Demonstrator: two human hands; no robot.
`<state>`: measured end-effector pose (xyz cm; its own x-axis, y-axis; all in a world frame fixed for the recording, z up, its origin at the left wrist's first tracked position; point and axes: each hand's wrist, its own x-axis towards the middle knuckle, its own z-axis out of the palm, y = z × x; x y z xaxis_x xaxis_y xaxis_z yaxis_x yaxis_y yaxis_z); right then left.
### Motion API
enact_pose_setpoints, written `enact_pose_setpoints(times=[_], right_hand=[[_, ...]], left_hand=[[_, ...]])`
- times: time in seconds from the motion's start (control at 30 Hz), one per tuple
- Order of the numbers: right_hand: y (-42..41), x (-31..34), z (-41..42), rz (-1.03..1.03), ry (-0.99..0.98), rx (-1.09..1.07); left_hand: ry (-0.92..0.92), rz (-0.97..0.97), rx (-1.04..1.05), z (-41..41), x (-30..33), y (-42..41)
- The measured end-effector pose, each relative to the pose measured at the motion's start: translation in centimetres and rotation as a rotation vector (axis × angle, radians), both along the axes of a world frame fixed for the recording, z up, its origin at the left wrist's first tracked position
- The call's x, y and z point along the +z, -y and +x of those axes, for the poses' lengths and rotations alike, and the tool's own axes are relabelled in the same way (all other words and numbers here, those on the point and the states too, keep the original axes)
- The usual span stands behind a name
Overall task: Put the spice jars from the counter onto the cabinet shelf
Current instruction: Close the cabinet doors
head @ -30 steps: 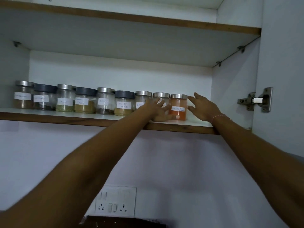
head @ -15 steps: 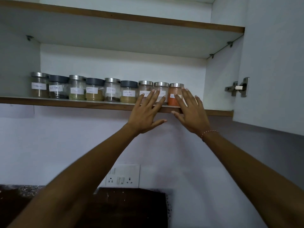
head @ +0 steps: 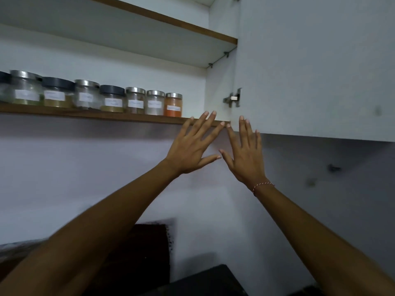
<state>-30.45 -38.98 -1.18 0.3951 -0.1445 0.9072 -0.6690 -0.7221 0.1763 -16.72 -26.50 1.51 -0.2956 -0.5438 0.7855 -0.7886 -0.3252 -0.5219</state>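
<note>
Both hands' fingers (head: 208, 121) splayed wide, empty, just below the shelf (head: 85, 115) edge.

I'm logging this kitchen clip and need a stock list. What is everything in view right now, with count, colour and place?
spice jars: eight at least partly visible, clear glass with white labels, in a row on the lower shelf; five steel lids, three dark lids; the leftmost is cut off by the frame edge
orange spice jar: one of these, rightmost in the row
lower shelf: one, white with brown edge
upper shelf: one, same finish, nothing visible on it
cabinet door: one, white, open, right
hinge: one, metal, on the door
left hand: open, fingers spread, empty, below shelf edge
right hand: open, empty, red-white thread on wrist
</note>
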Motion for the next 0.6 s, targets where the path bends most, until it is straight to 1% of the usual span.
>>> enact_pose_setpoints(times=[0.3,0.47,0.6], right_hand=[[-2.5,1.4,-13.6,-0.150,0.114,-0.266],[-4.2,2.1,-20.0,-0.149,0.136,-0.393],[-4.6,2.7,-24.3,-0.168,0.203,-0.476]], left_hand=[[-0.024,0.014,-0.254,-11.1,-0.1,3.6],[0.000,0.027,-0.395,-17.8,1.0,4.9],[0.046,0.028,-0.502,-22.2,2.4,5.6]])
